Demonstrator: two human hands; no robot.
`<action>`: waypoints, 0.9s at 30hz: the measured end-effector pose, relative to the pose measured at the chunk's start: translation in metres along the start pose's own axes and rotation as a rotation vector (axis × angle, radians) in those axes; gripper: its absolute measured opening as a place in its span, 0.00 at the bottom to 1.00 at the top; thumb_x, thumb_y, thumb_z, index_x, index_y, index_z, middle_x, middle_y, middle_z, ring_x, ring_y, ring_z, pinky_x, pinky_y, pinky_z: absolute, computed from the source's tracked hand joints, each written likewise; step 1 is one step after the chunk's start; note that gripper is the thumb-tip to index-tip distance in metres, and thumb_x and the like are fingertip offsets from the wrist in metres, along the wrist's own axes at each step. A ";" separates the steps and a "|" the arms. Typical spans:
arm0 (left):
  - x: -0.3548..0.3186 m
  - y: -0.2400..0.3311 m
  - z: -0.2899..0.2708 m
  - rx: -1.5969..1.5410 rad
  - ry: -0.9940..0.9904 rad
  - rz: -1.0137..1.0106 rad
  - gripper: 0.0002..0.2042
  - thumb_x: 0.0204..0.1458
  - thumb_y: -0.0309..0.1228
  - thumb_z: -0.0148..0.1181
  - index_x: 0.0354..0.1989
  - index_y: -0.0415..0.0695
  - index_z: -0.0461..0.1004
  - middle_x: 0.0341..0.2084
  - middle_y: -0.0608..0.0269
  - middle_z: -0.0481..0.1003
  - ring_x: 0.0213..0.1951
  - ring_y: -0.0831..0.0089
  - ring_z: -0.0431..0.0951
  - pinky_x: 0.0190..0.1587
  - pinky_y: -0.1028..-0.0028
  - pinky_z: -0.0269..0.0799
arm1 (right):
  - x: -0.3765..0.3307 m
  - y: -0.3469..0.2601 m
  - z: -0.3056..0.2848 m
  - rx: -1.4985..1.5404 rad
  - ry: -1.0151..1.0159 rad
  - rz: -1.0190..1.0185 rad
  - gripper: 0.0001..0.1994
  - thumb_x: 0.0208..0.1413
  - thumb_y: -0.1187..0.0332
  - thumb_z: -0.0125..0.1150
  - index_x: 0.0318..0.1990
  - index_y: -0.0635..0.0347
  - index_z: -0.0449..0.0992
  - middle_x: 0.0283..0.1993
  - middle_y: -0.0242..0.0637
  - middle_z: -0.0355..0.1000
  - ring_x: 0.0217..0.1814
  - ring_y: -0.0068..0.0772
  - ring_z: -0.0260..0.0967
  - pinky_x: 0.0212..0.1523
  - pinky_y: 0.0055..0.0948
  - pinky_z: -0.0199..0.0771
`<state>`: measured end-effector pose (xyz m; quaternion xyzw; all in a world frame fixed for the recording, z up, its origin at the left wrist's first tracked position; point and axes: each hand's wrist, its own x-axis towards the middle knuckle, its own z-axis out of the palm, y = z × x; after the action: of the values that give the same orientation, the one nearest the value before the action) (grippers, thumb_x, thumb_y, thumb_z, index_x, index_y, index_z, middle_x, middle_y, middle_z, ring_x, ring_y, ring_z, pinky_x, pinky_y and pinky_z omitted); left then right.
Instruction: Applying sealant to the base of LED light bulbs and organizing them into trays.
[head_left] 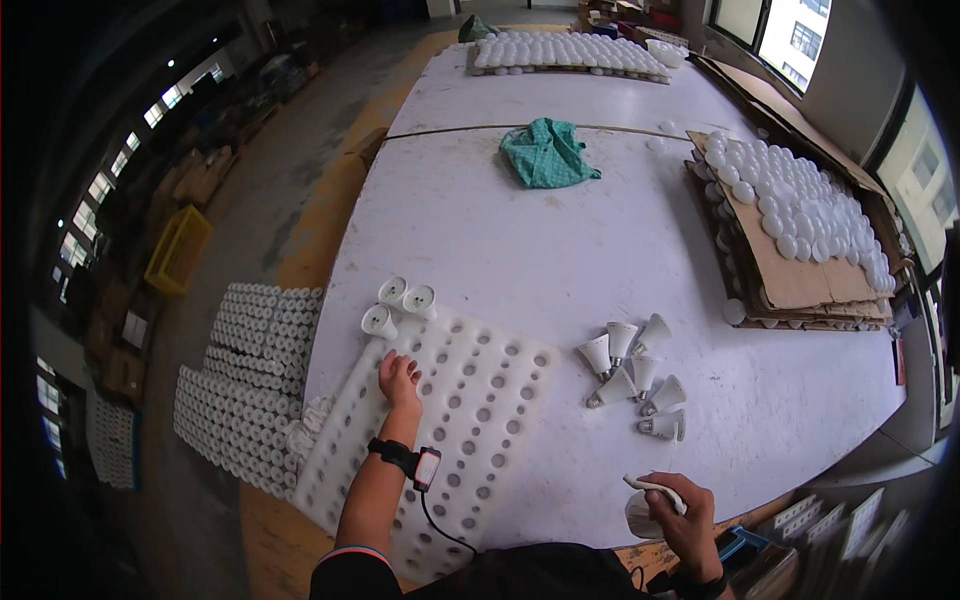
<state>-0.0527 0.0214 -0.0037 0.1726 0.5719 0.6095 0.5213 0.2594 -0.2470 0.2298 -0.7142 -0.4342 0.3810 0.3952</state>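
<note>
My left hand (400,380) hovers over a white foam tray (470,385) pierced by rows of round holes. Its fingers are loosely bent and a little apart, and I see nothing in them. Just beyond that hand, three white bulb housings (379,321) stand mouth-up at the tray's far left corner. At the front edge of the table, my right hand (685,515) is closed around a pale, cone-shaped bulb housing (641,518). A white strip runs across its top; I cannot make out what it is. Several loose bulb housings (620,340) with metal screw bases lie right of the tray.
Cardboard layers of white bulb domes (790,200) are stacked at the right. More domes (570,52) cover a board at the far end. A green cloth (550,153) lies mid-table. Rows of white housings (245,390) stand beyond the left edge, and a yellow crate (178,250) sits farther off.
</note>
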 end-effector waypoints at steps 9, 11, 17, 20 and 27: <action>0.098 0.022 -0.010 0.191 -0.101 0.058 0.16 0.42 0.23 0.60 0.40 0.53 0.66 0.33 0.74 0.72 0.33 0.83 0.71 0.30 0.80 0.62 | 0.014 -0.003 0.010 -0.051 -0.089 -0.007 0.13 0.48 0.70 0.61 0.44 0.57 0.72 0.35 0.37 0.73 0.32 0.26 0.71 0.34 0.22 0.69; 0.102 0.027 -0.021 0.179 -0.148 0.098 0.14 0.44 0.27 0.60 0.40 0.52 0.68 0.34 0.73 0.72 0.32 0.83 0.71 0.28 0.81 0.62 | 0.013 -0.004 0.014 -0.066 -0.085 0.001 0.13 0.49 0.70 0.61 0.43 0.57 0.72 0.35 0.36 0.73 0.31 0.26 0.71 0.34 0.22 0.69; 0.000 0.048 0.019 -0.012 -0.233 0.301 0.17 0.51 0.42 0.53 0.46 0.48 0.65 0.32 0.69 0.71 0.28 0.80 0.68 0.29 0.75 0.63 | 0.003 -0.001 0.006 -0.014 -0.110 -0.135 0.13 0.50 0.69 0.58 0.44 0.55 0.71 0.37 0.37 0.73 0.34 0.34 0.72 0.35 0.26 0.71; -0.104 0.084 0.041 -0.217 -0.371 -0.197 0.21 0.54 0.49 0.45 0.46 0.44 0.64 0.33 0.61 0.70 0.21 0.77 0.66 0.22 0.76 0.65 | -0.002 0.006 0.003 -0.053 -0.077 -0.209 0.13 0.50 0.68 0.58 0.45 0.55 0.71 0.38 0.37 0.72 0.36 0.37 0.71 0.37 0.27 0.71; -0.207 0.087 0.022 -0.174 -0.830 -0.481 0.26 0.55 0.55 0.34 0.47 0.44 0.63 0.31 0.56 0.71 0.15 0.76 0.64 0.13 0.78 0.61 | -0.017 0.006 -0.006 -0.180 0.014 -0.427 0.13 0.49 0.69 0.59 0.44 0.54 0.71 0.30 0.36 0.70 0.29 0.35 0.68 0.29 0.30 0.67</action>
<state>0.0089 -0.1223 0.1591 0.2199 0.2866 0.3971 0.8437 0.2612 -0.2665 0.2301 -0.6411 -0.6049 0.2436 0.4046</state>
